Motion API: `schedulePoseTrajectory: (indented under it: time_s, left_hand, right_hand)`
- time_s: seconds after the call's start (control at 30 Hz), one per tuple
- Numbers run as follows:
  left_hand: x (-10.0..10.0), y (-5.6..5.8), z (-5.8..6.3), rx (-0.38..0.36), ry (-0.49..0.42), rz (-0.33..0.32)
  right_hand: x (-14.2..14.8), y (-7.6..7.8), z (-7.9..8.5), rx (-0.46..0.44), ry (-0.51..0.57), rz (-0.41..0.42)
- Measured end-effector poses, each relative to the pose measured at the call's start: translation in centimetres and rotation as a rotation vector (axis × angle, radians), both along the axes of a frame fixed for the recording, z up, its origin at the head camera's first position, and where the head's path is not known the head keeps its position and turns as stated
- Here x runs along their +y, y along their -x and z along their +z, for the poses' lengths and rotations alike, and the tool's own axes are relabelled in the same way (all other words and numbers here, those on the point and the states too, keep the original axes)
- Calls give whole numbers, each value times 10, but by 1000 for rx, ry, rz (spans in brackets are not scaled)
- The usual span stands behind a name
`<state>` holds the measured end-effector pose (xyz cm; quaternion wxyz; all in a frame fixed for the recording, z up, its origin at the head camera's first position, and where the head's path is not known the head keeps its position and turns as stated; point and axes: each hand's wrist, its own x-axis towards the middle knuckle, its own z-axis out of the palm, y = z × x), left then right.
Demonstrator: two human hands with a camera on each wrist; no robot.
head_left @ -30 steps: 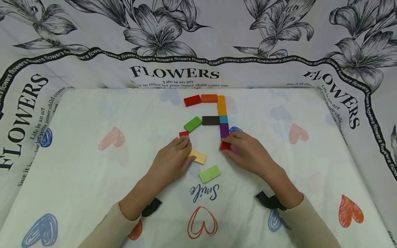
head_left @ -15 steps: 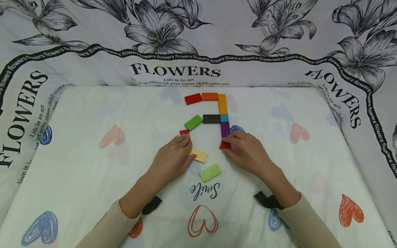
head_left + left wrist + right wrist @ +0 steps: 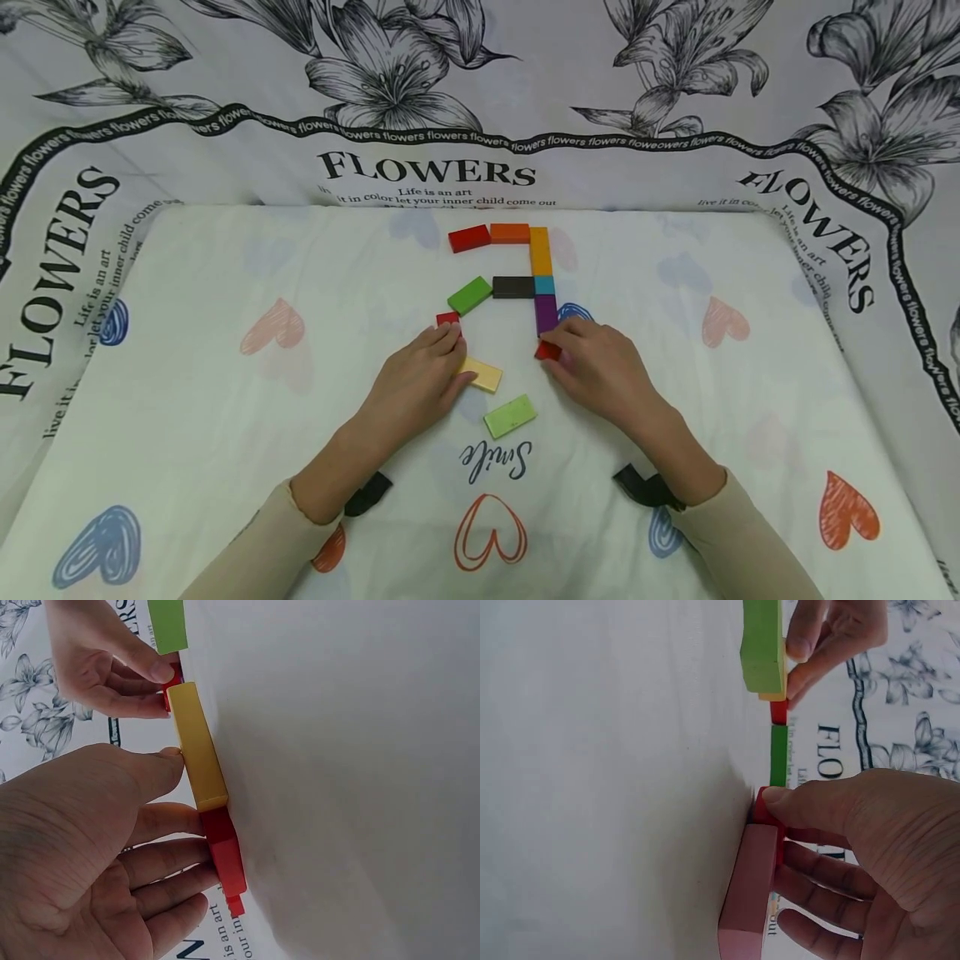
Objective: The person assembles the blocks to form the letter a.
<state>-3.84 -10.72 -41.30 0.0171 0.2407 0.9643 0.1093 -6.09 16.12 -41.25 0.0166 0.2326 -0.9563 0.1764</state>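
In the head view, my left hand [image 3: 412,375] lies along a red block [image 3: 447,319] and a cream-yellow block [image 3: 482,375]. Its thumb touches the yellow block [image 3: 197,746] in the left wrist view, while its fairly straight fingers touch the red block [image 3: 224,851]. My right hand [image 3: 607,367] pinches another red block [image 3: 548,349] between thumb and fingers, just below a purple block [image 3: 546,314]. Beside that hand, a pink block [image 3: 750,881] stands close to the red one in the right wrist view; the hand mostly hides it from the head view.
Above the hands, a line of blocks runs through red [image 3: 469,239], orange [image 3: 510,233], amber [image 3: 540,251] and blue [image 3: 544,285]. Black [image 3: 513,287] and green [image 3: 470,295] blocks branch left. A lime-green block [image 3: 510,416] lies nearer on the printed cloth [image 3: 360,275].
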Motion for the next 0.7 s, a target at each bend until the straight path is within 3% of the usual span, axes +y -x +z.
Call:
schedulePoseTrajectory:
  time_s: [0.7]
  left_hand:
    - [1, 0, 1, 5, 29, -5]
  right_hand:
    - [0, -1, 0, -17, -7, -9]
